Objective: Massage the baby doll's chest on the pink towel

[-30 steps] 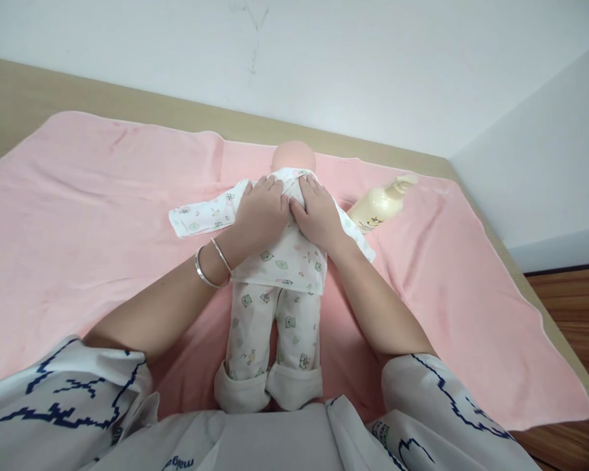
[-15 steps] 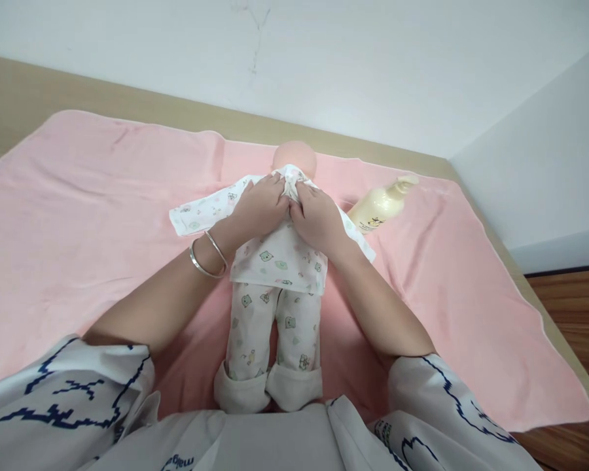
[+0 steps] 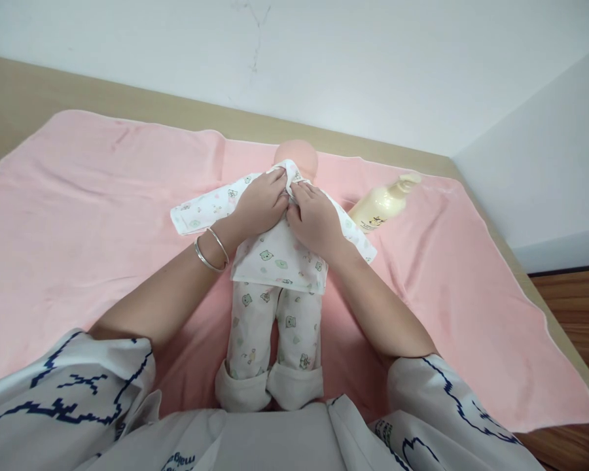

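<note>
A baby doll (image 3: 297, 152) lies on its back, dressed in a white printed baby shirt (image 3: 275, 258) and matching trousers (image 3: 289, 327) with turned-up cuffs. Both sleeves of the shirt stretch out to the sides. At the shirt's neckline my left hand (image 3: 262, 203) is closed on a gathered bit of the fabric. Close beside it, my right hand (image 3: 317, 216) pinches the same neckline from the other side. The fingers hide whatever fastening lies between them. Cloth bunches up over the doll's lower face, and only the top of its head shows.
A pale yellow pump bottle (image 3: 380, 206) lies tilted beside the right sleeve. Under everything spreads a pink blanket (image 3: 103, 229) over a wooden tabletop (image 3: 142, 98). A white wall (image 3: 348, 65) rises behind, with another at the right.
My fingers have shifted slightly at the neckline, and the collar fabric is now folded up a little differently. The doll and bottle stay essentially where they were.
</note>
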Demonstrator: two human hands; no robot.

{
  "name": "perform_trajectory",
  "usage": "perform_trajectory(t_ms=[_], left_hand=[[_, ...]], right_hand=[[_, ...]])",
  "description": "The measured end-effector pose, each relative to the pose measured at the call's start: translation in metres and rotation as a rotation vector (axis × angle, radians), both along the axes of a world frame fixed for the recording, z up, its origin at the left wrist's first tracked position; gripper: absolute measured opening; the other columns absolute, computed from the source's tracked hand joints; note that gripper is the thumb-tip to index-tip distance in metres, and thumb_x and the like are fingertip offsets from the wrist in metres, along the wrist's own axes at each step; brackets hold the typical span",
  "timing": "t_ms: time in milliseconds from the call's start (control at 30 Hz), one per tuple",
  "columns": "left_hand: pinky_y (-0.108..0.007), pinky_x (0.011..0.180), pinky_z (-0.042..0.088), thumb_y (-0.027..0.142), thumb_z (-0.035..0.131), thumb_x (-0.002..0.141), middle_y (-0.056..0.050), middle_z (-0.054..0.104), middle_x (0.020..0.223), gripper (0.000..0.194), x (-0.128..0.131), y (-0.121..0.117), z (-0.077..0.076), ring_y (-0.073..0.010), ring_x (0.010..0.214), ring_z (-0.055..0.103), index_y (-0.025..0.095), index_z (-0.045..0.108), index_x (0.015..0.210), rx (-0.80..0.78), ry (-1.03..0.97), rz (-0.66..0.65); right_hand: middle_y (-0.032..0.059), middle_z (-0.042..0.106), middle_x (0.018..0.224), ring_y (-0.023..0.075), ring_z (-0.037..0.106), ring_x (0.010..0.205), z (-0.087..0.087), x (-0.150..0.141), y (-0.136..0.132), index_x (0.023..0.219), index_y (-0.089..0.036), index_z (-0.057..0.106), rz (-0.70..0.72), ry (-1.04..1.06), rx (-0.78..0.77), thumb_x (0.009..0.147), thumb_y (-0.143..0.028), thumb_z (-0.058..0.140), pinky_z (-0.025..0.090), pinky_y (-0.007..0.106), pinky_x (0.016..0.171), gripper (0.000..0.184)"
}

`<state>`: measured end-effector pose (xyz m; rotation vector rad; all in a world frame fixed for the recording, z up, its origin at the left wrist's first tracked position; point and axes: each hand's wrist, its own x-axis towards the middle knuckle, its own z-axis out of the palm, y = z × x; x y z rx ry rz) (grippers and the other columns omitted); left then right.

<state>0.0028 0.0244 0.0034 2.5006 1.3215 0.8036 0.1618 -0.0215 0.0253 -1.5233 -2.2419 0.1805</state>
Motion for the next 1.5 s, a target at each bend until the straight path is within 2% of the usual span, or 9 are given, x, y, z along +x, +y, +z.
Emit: perform_trajectory(t_ms=[200,300,433,633,767,933,1133,1333,1500], left_hand=[[-0.051,0.123,0.050,0.021,0.032,0.100,-0.019,0.069,0.143,0.052,0.001,-0.006,0.002,-0.0316,0.134,0.064,0.011,0.066,0.137,-0.009,0.041,-0.013],[-0.053,0.131,0.044,0.024,0.030,0.102,-0.018,0.063,0.157,0.060,0.002,-0.005,0.000,-0.0310,0.146,0.058,0.009,0.058,0.153,-0.014,0.042,-0.022],[-0.051,0.136,0.038,0.025,0.029,0.102,-0.018,0.056,0.166,0.064,0.001,-0.004,-0.001,-0.0297,0.156,0.051,0.006,0.054,0.158,-0.045,0.048,-0.031],[-0.048,0.139,0.034,0.032,0.040,0.099,-0.020,0.044,0.175,0.073,-0.002,0.004,-0.005,-0.0313,0.165,0.042,0.005,0.040,0.167,-0.121,-0.018,0.026],[-0.048,0.136,0.040,0.036,0.045,0.098,-0.017,0.046,0.174,0.073,-0.005,0.009,-0.011,-0.0321,0.161,0.045,0.012,0.042,0.166,-0.135,-0.076,0.030],[-0.050,0.135,0.041,0.035,0.046,0.097,-0.017,0.052,0.168,0.069,-0.004,0.008,-0.013,-0.0337,0.157,0.049,0.012,0.050,0.162,-0.112,-0.075,0.043],[-0.049,0.133,0.043,0.032,0.042,0.097,-0.015,0.058,0.163,0.065,-0.002,0.000,-0.006,-0.0319,0.151,0.055,0.013,0.058,0.156,-0.083,-0.056,0.045],[-0.056,0.127,0.046,0.025,0.036,0.098,-0.019,0.067,0.149,0.061,0.009,-0.012,0.003,-0.0338,0.139,0.062,0.008,0.060,0.152,-0.074,0.005,0.075],[-0.053,0.130,0.043,0.025,0.036,0.098,-0.017,0.067,0.151,0.058,0.013,-0.011,0.002,-0.0331,0.143,0.060,0.010,0.063,0.147,-0.048,0.011,0.089]], right_hand=[[0.0130,0.076,0.132,0.0323,0.067,0.127,-0.002,0.014,0.013,0.123,-0.022,0.069,-0.018,0.134,-0.047,0.101,-0.029,0.042,0.054,0.050,0.116,0.035],[0.0154,0.071,0.144,0.0339,0.064,0.136,-0.006,0.023,0.022,0.135,-0.019,0.065,-0.042,0.139,-0.066,0.104,-0.038,0.044,0.050,0.052,0.122,0.042],[0.0178,0.064,0.156,0.0360,0.059,0.146,-0.009,0.030,0.026,0.152,-0.014,0.057,-0.026,0.122,-0.103,0.106,-0.046,0.043,0.047,0.055,0.125,0.058],[0.0143,0.060,0.163,0.0357,0.054,0.153,-0.006,0.027,0.019,0.155,-0.018,0.056,0.010,0.081,-0.081,0.106,-0.043,0.042,0.041,0.060,0.131,0.057],[0.0135,0.061,0.162,0.0346,0.055,0.152,-0.006,0.022,0.015,0.157,-0.018,0.056,0.033,0.063,-0.064,0.105,-0.037,0.043,0.041,0.059,0.132,0.057],[0.0125,0.058,0.165,0.0345,0.051,0.155,-0.007,0.021,0.017,0.157,-0.020,0.055,0.037,0.084,-0.068,0.104,-0.039,0.043,0.041,0.060,0.132,0.057],[0.0174,0.047,0.173,0.0339,0.041,0.164,-0.009,0.027,0.025,0.161,-0.011,0.050,0.046,0.088,-0.109,0.105,-0.041,0.046,0.033,0.058,0.138,0.063],[0.0138,0.051,0.171,0.0323,0.040,0.166,-0.012,0.036,0.030,0.160,-0.017,0.052,0.062,0.129,-0.103,0.106,-0.046,0.047,0.037,0.059,0.136,0.061],[0.0129,0.047,0.175,0.0313,0.038,0.167,-0.015,0.037,0.031,0.163,-0.018,0.050,0.045,0.131,-0.100,0.106,-0.051,0.049,0.036,0.059,0.137,0.066]])
